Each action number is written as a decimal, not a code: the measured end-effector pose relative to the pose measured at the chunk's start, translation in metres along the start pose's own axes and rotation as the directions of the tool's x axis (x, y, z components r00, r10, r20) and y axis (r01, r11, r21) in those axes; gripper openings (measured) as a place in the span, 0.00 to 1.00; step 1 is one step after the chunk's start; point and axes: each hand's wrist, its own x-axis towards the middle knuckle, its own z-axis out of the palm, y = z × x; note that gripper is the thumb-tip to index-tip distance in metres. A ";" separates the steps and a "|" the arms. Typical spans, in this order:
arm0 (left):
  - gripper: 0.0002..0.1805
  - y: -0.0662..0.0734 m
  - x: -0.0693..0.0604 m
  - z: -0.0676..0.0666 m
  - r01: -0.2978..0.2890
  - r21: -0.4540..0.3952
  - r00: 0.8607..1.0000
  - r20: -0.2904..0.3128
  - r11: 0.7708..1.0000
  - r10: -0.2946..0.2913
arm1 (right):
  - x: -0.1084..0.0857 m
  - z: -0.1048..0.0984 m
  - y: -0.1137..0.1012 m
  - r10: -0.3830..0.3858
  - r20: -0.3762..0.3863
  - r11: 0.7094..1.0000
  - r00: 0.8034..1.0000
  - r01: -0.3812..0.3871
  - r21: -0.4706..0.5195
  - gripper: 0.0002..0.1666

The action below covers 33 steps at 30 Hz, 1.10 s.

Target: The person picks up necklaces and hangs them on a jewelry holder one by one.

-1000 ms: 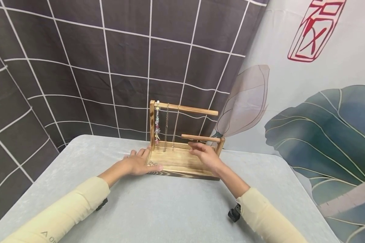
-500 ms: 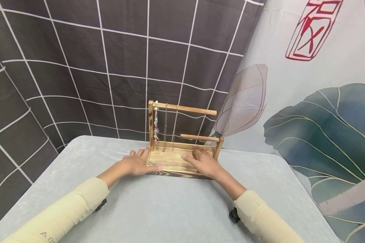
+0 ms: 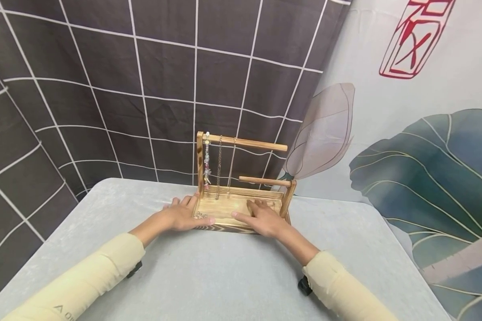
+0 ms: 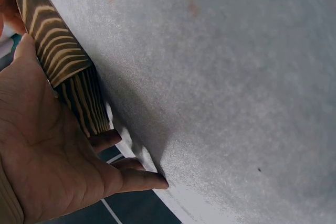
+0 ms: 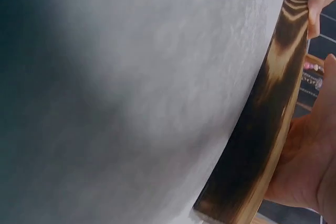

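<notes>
A wooden jewelry stand (image 3: 225, 207) has a tray base, a tall upper bar and a shorter lower bar. From the upper bar hang a colourful beaded strand (image 3: 206, 165), a silver chain (image 3: 219, 167) and a thin necklace (image 3: 232, 165). My left hand (image 3: 180, 216) rests at the stand's left front corner, thumb over the rim and fingers along the side. Beside that thumb lies a small heap of chain (image 3: 201, 215) in the tray. My right hand (image 3: 265, 218) is over the tray's right half, fingers extended and thumb pointing left; its fingertips' contact is unclear.
A small thin item (image 3: 272, 204) lies at the tray's right rear, too small to identify. The stand is on a table with a pale grey cloth (image 3: 217, 276). Behind it hang a dark grid curtain (image 3: 164, 67) and a leaf-patterned curtain (image 3: 425, 169).
My right hand has come down from beside the lower bar into the tray, then toward its front and left. The small item at the right rear is now visible. My left hand stays put.
</notes>
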 end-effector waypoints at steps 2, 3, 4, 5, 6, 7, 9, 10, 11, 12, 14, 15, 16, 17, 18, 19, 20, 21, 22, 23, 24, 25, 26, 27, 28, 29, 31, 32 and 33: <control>0.76 0.000 0.001 0.000 0.003 0.005 1.000 -0.001 1.000 -0.003 | 0.000 0.001 -0.004 -0.014 0.032 1.000 0.999 0.014 -0.001 0.64; 0.76 0.001 0.001 0.000 0.005 0.002 1.000 0.003 1.000 -0.005 | 0.001 0.002 -0.006 -0.021 0.045 1.000 0.999 0.021 -0.003 0.64; 0.77 -0.001 0.003 0.001 0.010 0.003 1.000 0.002 1.000 -0.010 | 0.001 0.003 -0.009 -0.030 0.059 1.000 0.998 0.031 -0.003 0.64; 0.77 -0.003 0.005 0.004 0.011 0.007 1.000 -0.001 1.000 -0.011 | 0.001 0.004 -0.012 -0.041 0.072 0.999 0.997 0.042 -0.007 0.64; 0.78 -0.005 0.007 0.005 0.009 0.005 1.000 -0.005 1.000 -0.009 | 0.002 0.005 -0.015 -0.055 0.088 0.998 0.995 0.056 -0.011 0.64; 0.79 -0.007 0.009 0.007 0.010 0.008 1.000 -0.008 1.000 -0.010 | 0.002 0.006 -0.018 -0.069 0.101 0.997 0.993 0.070 -0.011 0.65; 0.79 -0.010 0.012 0.009 0.011 0.003 1.000 -0.014 1.000 -0.011 | 0.003 0.008 -0.023 -0.109 0.115 0.994 0.987 0.111 -0.010 0.65; 0.80 -0.011 0.012 0.010 0.009 0.002 1.000 -0.017 1.000 -0.009 | 0.003 0.009 -0.024 -0.131 0.118 0.991 0.984 0.132 -0.005 0.65; 0.80 -0.011 0.011 0.010 0.005 -0.002 1.000 -0.019 1.000 -0.005 | 0.004 0.010 -0.026 -0.152 0.116 0.988 0.982 0.153 -0.001 0.64; 0.79 -0.010 0.011 0.010 0.005 -0.005 1.000 -0.020 1.000 -0.005 | 0.004 0.010 -0.027 -0.171 0.108 0.985 0.979 0.172 0.007 0.63; 0.79 -0.008 0.008 0.008 0.002 -0.009 1.000 -0.019 1.000 -0.002 | 0.009 0.012 -0.021 -0.224 0.071 0.975 0.972 0.224 0.017 0.63; 0.78 -0.006 0.007 0.006 -0.002 -0.010 1.000 -0.016 1.000 0.002 | 0.009 0.011 -0.020 -0.232 0.052 0.973 0.971 0.231 0.023 0.62; 0.78 -0.005 0.006 0.006 0.000 -0.009 1.000 -0.010 1.000 0.000 | 0.009 0.010 -0.018 -0.233 0.035 0.972 0.972 0.232 0.030 0.60; 0.77 -0.005 0.006 0.005 0.000 -0.010 1.000 -0.010 1.000 0.000 | 0.010 0.008 -0.016 -0.228 0.019 0.973 0.973 0.228 0.031 0.59; 0.77 -0.005 0.007 0.006 0.003 -0.005 1.000 -0.009 1.000 -0.003 | 0.010 0.006 -0.013 -0.218 0.004 0.975 0.976 0.218 0.036 0.57; 0.76 -0.004 0.006 0.005 0.004 -0.001 1.000 -0.007 1.000 -0.004 | 0.011 0.003 -0.010 -0.207 -0.007 0.977 0.978 0.207 0.042 0.55; 0.76 -0.003 0.006 0.005 0.007 0.000 1.000 -0.005 1.000 -0.007 | 0.012 0.001 -0.005 -0.197 -0.016 0.979 0.980 0.197 0.048 0.54; 0.75 -0.001 0.005 0.003 0.007 0.002 1.000 0.000 1.000 -0.007 | 0.009 -0.004 -0.006 -0.160 -0.014 0.985 0.987 0.160 0.057 0.53; 0.75 -0.002 0.006 0.004 0.010 0.004 1.000 0.000 1.000 -0.010 | 0.009 -0.005 -0.002 -0.146 -0.019 0.988 0.989 0.147 0.058 0.52; 0.75 -0.002 0.006 0.004 0.011 0.006 1.000 -0.003 1.000 -0.011 | 0.010 -0.006 0.002 -0.135 -0.023 0.989 0.991 0.136 0.058 0.52; 0.75 -0.001 0.005 0.003 0.009 0.007 1.000 -0.001 1.000 -0.009 | 0.010 -0.007 0.005 -0.129 -0.024 0.989 0.991 0.130 0.063 0.52; 0.75 0.000 0.003 0.002 0.011 0.005 1.000 0.002 1.000 -0.011 | 0.010 -0.007 0.007 -0.125 -0.023 0.990 0.992 0.126 0.067 0.52; 0.75 0.000 0.003 0.002 0.009 0.003 1.000 0.005 1.000 -0.009 | 0.010 -0.006 0.008 -0.121 -0.021 0.990 0.992 0.123 0.069 0.52; 0.76 -0.001 0.005 0.003 0.013 0.004 1.000 0.004 1.000 -0.013 | 0.009 -0.005 0.008 -0.120 -0.018 0.990 0.993 0.121 0.071 0.51; 0.77 -0.003 0.006 0.005 0.015 0.004 1.000 0.002 1.000 -0.015 | 0.008 -0.005 0.006 -0.127 -0.013 0.989 0.992 0.128 0.080 0.49; 0.77 -0.004 0.007 0.005 0.014 0.001 1.000 -0.001 1.000 -0.014 | 0.007 -0.004 0.004 -0.137 -0.007 0.986 0.991 0.137 0.094 0.48; 0.78 -0.005 0.008 0.006 0.013 -0.002 1.000 -0.002 1.000 -0.013 | 0.006 -0.003 -0.001 -0.164 0.007 0.979 0.986 0.162 0.124 0.47; 0.78 -0.006 0.008 0.006 0.006 -0.002 1.000 -0.004 1.000 -0.006 | 0.005 -0.002 -0.004 -0.179 0.014 0.975 0.984 0.176 0.138 0.46; 0.78 -0.006 0.008 0.007 0.009 -0.003 1.000 -0.007 1.000 -0.009 | 0.004 -0.002 -0.007 -0.195 0.020 0.970 0.981 0.190 0.152 0.45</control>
